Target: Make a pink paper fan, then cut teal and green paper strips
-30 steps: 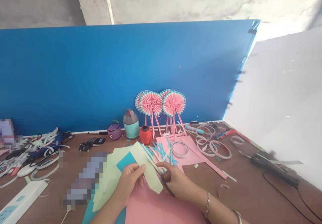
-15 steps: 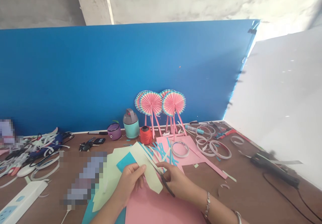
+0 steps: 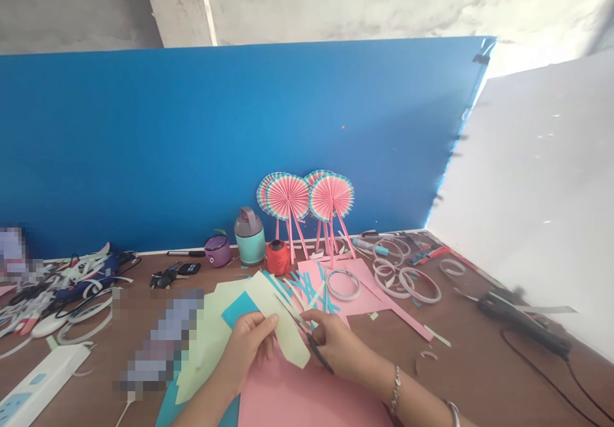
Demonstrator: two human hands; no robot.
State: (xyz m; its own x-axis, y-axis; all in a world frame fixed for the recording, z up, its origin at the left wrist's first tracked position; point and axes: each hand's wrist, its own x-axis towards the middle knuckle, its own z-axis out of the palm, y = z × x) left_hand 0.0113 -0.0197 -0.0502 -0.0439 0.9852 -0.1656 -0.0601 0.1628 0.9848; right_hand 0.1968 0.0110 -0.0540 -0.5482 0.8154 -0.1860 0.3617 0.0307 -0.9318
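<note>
My left hand (image 3: 254, 344) pinches a pale yellow-green strip of paper (image 3: 292, 342) between thumb and fingers. In my right hand (image 3: 333, 344) is a pair of scissors (image 3: 319, 352) with dark handles, its blades lying along the strip's right edge. Whether the blades are parted I cannot tell. Beneath my hands are a pink sheet (image 3: 311, 395), pale green sheets (image 3: 206, 344) and a blue piece of paper (image 3: 240, 307). Thin blue and cream paper strips (image 3: 307, 289) are scattered just beyond the scissors.
Pink pleated paper fans (image 3: 288, 197) stand at the back near a turquoise bottle (image 3: 250, 241), a red thread spool (image 3: 278, 257) and a purple cup (image 3: 218, 250). Tape rolls (image 3: 420, 285) and a glue gun (image 3: 522, 321) lie right; a power strip (image 3: 43, 385) and tangled cables (image 3: 62, 293) lie left.
The scissor blades have shifted slightly against the strip's edge. Both hands keep nearly the same place, and the paper strip stays in my left hand.
</note>
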